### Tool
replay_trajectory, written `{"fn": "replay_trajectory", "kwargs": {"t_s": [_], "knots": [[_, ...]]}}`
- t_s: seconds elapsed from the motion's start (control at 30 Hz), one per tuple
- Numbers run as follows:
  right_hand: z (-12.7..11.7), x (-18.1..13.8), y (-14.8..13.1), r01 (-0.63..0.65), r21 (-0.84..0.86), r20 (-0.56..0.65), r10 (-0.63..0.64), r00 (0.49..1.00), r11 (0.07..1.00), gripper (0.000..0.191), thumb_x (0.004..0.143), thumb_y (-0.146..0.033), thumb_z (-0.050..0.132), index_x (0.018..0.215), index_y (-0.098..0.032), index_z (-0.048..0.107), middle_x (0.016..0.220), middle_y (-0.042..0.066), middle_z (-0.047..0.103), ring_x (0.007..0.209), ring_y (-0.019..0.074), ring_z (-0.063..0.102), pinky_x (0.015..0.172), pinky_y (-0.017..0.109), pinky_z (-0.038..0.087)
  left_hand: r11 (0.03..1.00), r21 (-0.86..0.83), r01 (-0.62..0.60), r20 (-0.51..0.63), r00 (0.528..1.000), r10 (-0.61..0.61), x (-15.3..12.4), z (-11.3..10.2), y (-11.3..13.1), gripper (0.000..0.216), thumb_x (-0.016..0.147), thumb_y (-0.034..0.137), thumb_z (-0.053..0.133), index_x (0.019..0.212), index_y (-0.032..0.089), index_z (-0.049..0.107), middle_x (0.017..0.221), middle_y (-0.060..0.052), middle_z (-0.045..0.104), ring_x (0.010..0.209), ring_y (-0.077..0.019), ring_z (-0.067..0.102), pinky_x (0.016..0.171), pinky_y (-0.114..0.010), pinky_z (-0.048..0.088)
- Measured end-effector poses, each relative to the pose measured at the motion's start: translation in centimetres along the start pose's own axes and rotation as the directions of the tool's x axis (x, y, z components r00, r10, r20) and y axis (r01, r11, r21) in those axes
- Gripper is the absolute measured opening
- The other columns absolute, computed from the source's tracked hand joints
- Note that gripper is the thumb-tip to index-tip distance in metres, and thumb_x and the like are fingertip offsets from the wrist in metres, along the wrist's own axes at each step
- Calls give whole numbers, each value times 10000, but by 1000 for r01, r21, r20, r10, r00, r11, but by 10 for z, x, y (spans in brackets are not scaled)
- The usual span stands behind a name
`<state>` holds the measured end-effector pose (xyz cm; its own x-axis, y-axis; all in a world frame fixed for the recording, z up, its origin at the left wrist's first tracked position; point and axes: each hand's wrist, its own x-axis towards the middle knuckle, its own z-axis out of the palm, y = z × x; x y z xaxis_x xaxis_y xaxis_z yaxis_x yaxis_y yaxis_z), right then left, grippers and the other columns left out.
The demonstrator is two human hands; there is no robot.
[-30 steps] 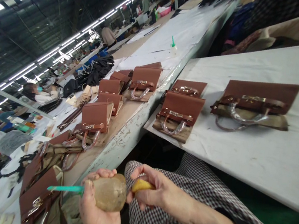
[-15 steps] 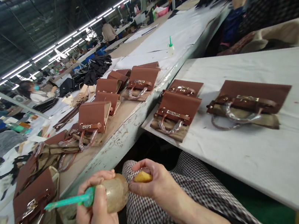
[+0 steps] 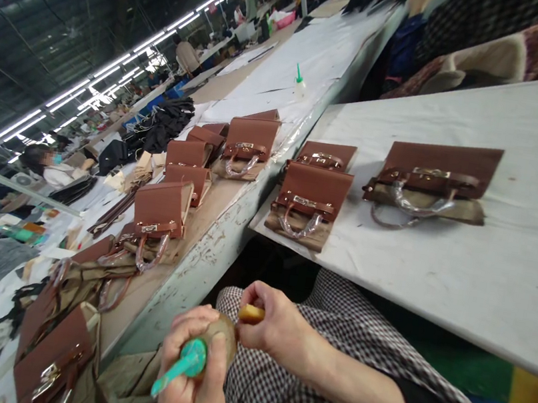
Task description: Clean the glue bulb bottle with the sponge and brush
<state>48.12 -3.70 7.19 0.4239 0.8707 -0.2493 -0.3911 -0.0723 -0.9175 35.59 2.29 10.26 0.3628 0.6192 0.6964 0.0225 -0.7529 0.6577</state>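
In the head view, my left hand [image 3: 196, 369] is wrapped round a squeeze bottle [image 3: 221, 337] with a cloudy, stained body. Its green nozzle [image 3: 184, 365] points down and to the left, toward the table edge. Close beside it, my right hand [image 3: 266, 319] pinches a small yellow piece [image 3: 251, 314], perhaps sponge, between thumb and fingers. The right fingertips are right by the bottle's side; whether they touch it I cannot tell. Both hands are over my checked apron [image 3: 266, 389]. Past them, a brown handbag [image 3: 310, 197] with plastic-wrapped handles lies on the white board.
Another brown handbag [image 3: 435, 172] lies further right on the white board [image 3: 507, 264]. Several more bags, one a brown handbag [image 3: 161, 209], line the long worktable [image 3: 204, 259]. A second green-tipped bottle [image 3: 299, 83] stands further back. At far left sits a masked person [image 3: 54, 166].
My left hand has turned the bottle so its nozzle points more downward and toward me. My right hand has shifted slightly left with the yellow piece. The whole view has moved a little.
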Motion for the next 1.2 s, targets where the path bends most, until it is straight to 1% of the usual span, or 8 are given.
{"fn": "replay_trajectory", "kwargs": {"t_s": [0.1, 0.2, 0.4, 0.53, 0.73, 0.9, 1.07, 1.2], "knots": [[-1, 3, 5, 18, 14, 10, -18, 1000, 1000, 283, 512, -57, 633, 724, -192, 503, 596, -81, 534, 548, 91, 410, 442, 207, 289, 999, 25, 30, 13, 999, -30, -3, 1, -1, 121, 864, 149, 652, 976, 173, 614, 985, -41, 677, 936, -206, 656, 865, -374, 531], [-2, 4, 4, 15, 107, 38, -19, 999, 994, 286, 509, -66, 629, 712, -197, 476, 595, -85, 525, 545, 82, 392, 455, 201, 285, 993, 10, 115, -77, 991, -114, -4, 7, 1, 85, 875, 197, 660, 949, 177, 623, 963, -33, 691, 922, -205, 660, 876, -370, 517], [-5, 0, -4, -61, 318, 111, 27, 993, 946, 326, 521, -56, 666, 715, -195, 445, 612, -98, 481, 544, 61, 342, 498, 196, 268, 927, -191, 322, -278, 888, -366, -1, 15, 5, 119, 886, 288, 636, 866, 172, 615, 869, -25, 691, 842, -226, 661, 821, -410, 550], [-7, -2, -4, -117, 399, 202, 37, 979, 909, 333, 532, -65, 704, 705, -193, 451, 609, -90, 489, 527, 61, 360, 484, 200, 265, 856, -327, 401, -283, 822, -493, 3, 14, 5, 154, 874, 310, 629, 821, 166, 611, 841, -28, 679, 831, -229, 654, 827, -437, 570], [-7, -5, -1, -260, 585, 371, 32, 928, 768, 362, 539, -60, 766, 715, -190, 478, 648, -56, 576, 523, 74, 430, 519, 217, 332, 765, -424, 486, -248, 750, -613, 6, 14, 5, 213, 877, 370, 610, 797, 173, 601, 821, -13, 653, 823, -223, 648, 857, -451, 560], [-13, -2, -2, -237, 742, 373, -93, 923, 627, 378, 609, -89, 832, 809, -175, 523, 793, 2, 639, 604, 86, 462, 609, 227, 348, 729, -448, 518, -249, 711, -658, 8, 11, 5, 246, 858, 413, 633, 802, 176, 595, 817, -16, 651, 828, -217, 646, 831, -405, 552], [-21, -3, -3, -163, 634, 327, -71, 942, 756, 368, 737, -191, 831, 990, -163, 565, 838, 50, 699, 602, 95, 473, 602, 231, 336, 589, -585, 558, -170, 626, -761, 14, 8, 5, 294, 836, 470, 647, 788, 192, 566, 788, 11, 603, 795, -172, 620, 829, -357, 549], [-19, -11, -7, -63, 492, 314, -109, 943, 869, 467, 704, -285, 900, 994, -174, 551, 848, 27, 691, 693, 119, 554, 648, 235, 395, 590, -582, 560, -184, 616, -766, 16, 9, 5, 306, 820, 476, 667, 787, 190, 564, 799, 7, 603, 810, -183, 625, 822, -362, 550]]}}
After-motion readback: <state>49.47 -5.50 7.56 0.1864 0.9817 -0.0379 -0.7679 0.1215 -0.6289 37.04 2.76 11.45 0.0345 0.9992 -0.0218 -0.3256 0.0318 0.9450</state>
